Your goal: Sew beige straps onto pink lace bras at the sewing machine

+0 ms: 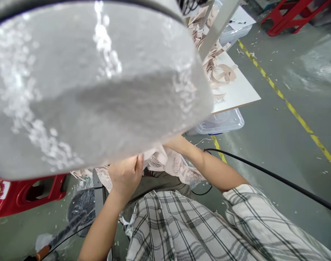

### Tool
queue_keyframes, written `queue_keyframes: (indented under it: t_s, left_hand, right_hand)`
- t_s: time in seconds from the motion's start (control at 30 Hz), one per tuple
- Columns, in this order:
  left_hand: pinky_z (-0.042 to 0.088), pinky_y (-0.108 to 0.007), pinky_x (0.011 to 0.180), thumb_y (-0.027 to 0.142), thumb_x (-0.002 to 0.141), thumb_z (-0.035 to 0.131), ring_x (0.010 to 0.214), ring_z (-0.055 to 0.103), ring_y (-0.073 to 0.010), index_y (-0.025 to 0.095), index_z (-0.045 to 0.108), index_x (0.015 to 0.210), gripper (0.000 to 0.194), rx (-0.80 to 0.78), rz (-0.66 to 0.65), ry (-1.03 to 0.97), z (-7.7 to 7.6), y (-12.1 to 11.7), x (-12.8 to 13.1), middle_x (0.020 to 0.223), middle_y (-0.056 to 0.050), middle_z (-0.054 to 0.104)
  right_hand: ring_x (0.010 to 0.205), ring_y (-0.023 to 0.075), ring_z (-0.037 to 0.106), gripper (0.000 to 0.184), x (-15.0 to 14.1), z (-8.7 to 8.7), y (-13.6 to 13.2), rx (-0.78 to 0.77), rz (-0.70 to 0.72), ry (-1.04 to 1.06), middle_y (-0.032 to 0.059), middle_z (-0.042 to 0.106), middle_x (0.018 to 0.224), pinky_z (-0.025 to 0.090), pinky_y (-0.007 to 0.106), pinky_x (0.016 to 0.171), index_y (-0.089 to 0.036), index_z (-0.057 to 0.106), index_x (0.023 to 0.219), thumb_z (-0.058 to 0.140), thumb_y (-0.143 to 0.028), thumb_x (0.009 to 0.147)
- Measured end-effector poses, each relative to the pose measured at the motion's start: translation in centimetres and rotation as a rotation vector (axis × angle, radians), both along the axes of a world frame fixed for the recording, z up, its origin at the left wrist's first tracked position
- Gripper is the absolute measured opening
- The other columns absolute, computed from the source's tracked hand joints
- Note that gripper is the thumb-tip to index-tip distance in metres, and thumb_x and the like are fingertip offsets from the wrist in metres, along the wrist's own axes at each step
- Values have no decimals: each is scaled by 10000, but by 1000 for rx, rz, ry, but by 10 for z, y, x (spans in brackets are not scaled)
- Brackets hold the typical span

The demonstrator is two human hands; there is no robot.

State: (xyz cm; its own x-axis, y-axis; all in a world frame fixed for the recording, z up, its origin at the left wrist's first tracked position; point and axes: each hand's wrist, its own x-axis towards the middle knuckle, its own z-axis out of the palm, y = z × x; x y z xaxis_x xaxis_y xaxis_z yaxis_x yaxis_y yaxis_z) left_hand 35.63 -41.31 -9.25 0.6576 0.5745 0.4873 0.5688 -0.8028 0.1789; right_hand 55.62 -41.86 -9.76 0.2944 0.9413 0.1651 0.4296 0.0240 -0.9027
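A pale pink lace bra [168,163] hangs bunched over my lap, partly under the glossy grey-white machine head [121,108] that fills the upper left. My left hand [126,173] is closed at the machine's lower edge, its thumb and curled fingers gripping the pink fabric. More lace shows just left of that hand. My right forearm reaches in from the right, above the bra. Only the wrist end of my right hand [174,142] shows; its fingers are hidden behind the machine head, so what they hold is not visible.
To the right, pale pink strips [222,74] lie on a white board [236,90], with a clear plastic box [222,121] below. A black cable [263,169] crosses at right. Red stools [287,16] [37,195] stand at upper right and lower left. Yellow tape [285,94] marks the floor.
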Motion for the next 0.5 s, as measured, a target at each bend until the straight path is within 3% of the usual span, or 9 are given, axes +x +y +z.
queue_keyframes:
  t_s: [0.2, 0.37, 0.5]
  left_hand:
    - [262, -295, 469, 283, 964, 565, 420, 524, -121, 175, 752, 1070, 240, 39, -4, 9, 0, 1, 1, 572, -11, 700]
    - [312, -281, 507, 266, 960, 567, 471, 555, -136, 179, 760, 1010, 217, 44, -7, 18, 2, -1, 3, 579, -9, 695]
    - [316, -279, 518, 249, 952, 578, 486, 556, -136, 175, 759, 1024, 208, 26, -11, 29, 4, -3, 1, 552, 8, 659]
  right_hand:
    - [759, 199, 599, 69, 0, -3, 0, 14, -6, -8, -21, 570, 665, 504, 320, 736, -237, 638, 886, 589, -285, 879]
    - [629, 169, 549, 90, -2, 0, -4, -31, -29, 13, -44, 536, 600, 474, 300, 684, -228, 643, 935, 599, -273, 870]
    - [623, 161, 554, 148, -1, -4, -6, 13, -35, 0, -36, 589, 646, 454, 295, 682, -228, 653, 1000, 588, -296, 886]
